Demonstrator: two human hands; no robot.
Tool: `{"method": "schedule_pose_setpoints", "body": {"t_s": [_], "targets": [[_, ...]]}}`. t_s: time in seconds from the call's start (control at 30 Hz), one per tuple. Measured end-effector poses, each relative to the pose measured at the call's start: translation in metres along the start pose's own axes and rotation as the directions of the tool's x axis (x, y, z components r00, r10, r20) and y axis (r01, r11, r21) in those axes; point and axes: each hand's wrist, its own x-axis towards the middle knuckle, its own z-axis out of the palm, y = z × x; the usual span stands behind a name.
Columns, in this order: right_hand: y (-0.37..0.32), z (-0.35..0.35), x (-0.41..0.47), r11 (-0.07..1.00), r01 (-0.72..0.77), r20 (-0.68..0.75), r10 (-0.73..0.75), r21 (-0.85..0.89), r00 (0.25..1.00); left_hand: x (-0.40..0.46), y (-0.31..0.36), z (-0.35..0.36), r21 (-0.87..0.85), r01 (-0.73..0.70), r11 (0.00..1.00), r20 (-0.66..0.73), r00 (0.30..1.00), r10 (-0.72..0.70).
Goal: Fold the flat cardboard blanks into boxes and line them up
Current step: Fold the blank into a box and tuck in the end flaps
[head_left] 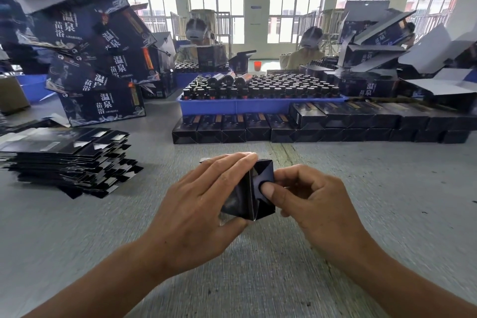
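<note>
Low over the grey worktop point(387, 201), both hands are clamped on the small glossy black cardboard box point(247, 193), half formed and surely feather-light: thin card, stiff along its creases, slick on its printed faces, easy to crush, so best held by the edges and pushed at the flaps. The left hand point(206, 204) wraps the body, fingers laid over the top, thumb beneath. The right hand point(309, 196) curls in, thumb tip pressing an end flap inward. Further left waits the stack of flat black cardboard blanks point(67, 160); beyond, the row of finished black boxes point(284, 126) fronts a blue plastic tray point(258, 106) of dark bottles.
</note>
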Motion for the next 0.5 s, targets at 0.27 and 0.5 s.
{"method": "schedule_pose_setpoints", "body": {"t_s": [0.27, 0.5], "targets": [[-0.0008, 0.0034, -0.0020, 0.992, 0.033, -0.064, -0.040, -0.119, 0.997, 0.0008, 0.0011, 0.0024, 0.021, -0.034, 0.999, 0.014, 0.999, 0.033], [-0.0004, -0.0030, 0.0030, 0.995, -0.046, 0.032, 0.044, 0.086, 0.999, 0.0004, 0.0003, 0.0011, -0.013, 0.030, 0.999, 0.006, 1.000, -0.030]]}}
